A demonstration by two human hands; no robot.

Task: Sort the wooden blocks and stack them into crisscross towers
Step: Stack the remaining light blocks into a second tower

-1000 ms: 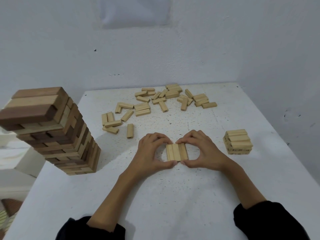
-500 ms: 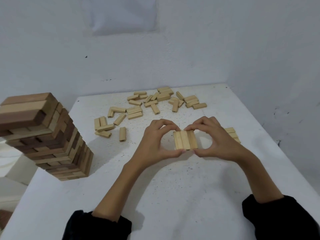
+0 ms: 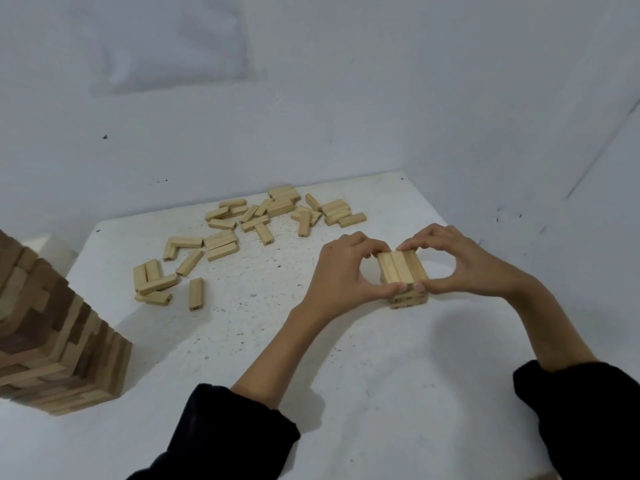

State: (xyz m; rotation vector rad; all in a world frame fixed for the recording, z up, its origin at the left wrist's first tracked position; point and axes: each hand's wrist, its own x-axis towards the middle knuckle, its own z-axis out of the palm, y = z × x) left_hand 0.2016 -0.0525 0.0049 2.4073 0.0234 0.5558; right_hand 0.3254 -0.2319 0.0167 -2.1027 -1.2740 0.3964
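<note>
Right between left hand and right hand: three blocks, over stack.

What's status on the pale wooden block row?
Both left hand and right hand pinch row of three pale wooden blocks. Row atop short pale block stack. Path unobstructed.

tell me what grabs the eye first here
Right of centre, the left hand and right hand pinch a row of three pale blocks over a short stack. A tall tower of dark and pale blocks looms at the left edge, and loose blocks litter the far side of the table.
</note>
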